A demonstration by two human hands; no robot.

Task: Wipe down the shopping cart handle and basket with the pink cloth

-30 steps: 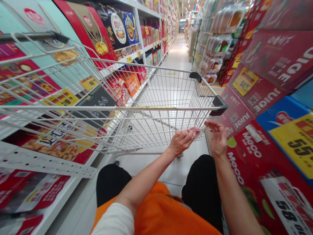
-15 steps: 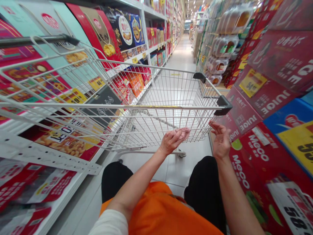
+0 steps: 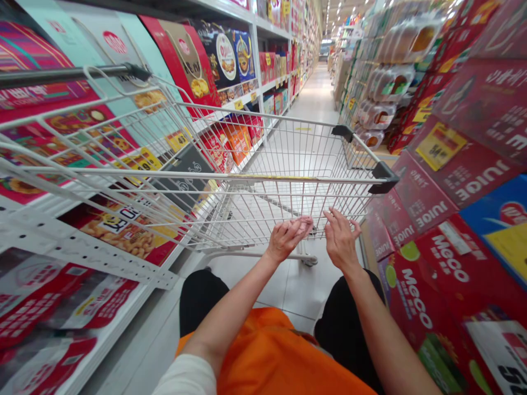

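A wire shopping cart (image 3: 288,178) stands in front of me in a store aisle. My left hand (image 3: 286,239) is raised below the cart's near side, palm up with fingers loosely spread, holding nothing. My right hand (image 3: 341,237) is beside it, a short gap apart, fingers spread and empty, close to the cart's wire side. Neither hand touches the cart.
Shelves of boxed snacks (image 3: 123,230) line the left. Stacked red juice cartons (image 3: 436,263) and a blue box (image 3: 504,225) crowd the right, close to my right arm. The tiled aisle floor (image 3: 317,99) runs ahead beyond the cart.
My right hand has moved left from near the juice cartons toward my left hand. The view has shifted slightly, so the cart sits further right.
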